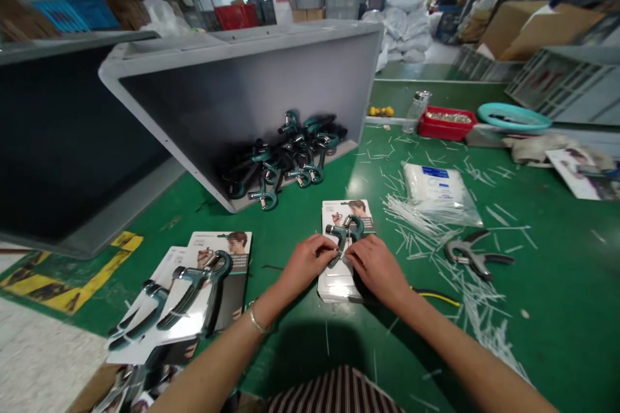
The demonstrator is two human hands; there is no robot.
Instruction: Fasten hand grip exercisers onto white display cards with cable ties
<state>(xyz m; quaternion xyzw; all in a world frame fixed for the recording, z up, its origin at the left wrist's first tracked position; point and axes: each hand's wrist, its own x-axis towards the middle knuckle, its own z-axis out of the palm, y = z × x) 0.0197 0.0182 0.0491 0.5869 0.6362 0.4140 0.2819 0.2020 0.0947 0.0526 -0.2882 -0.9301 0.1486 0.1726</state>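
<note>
A green and black hand grip (356, 227) lies on a stack of printed white cards (334, 290) in front of me. My left hand (309, 263) is at its left side, thumb and fingertips pinched at the lower handle; what they hold is too small to make out. From the right, my right hand (376, 264) has its fingers pressed together at the grip's middle, and what is between them is hidden. To the left, another hand grip (220, 268) rests on a card (239, 242), beside one more grip (154, 300) on overlapping cards.
A tilted grey crate (232, 64) holds several hand grips. On the right are white zip ties (411, 213), a plastic bag (436, 187), pliers (472, 255), a yellow-handled tool (438, 297), a red box (445, 129), a bottle (415, 113) and a turquoise plate (513, 116).
</note>
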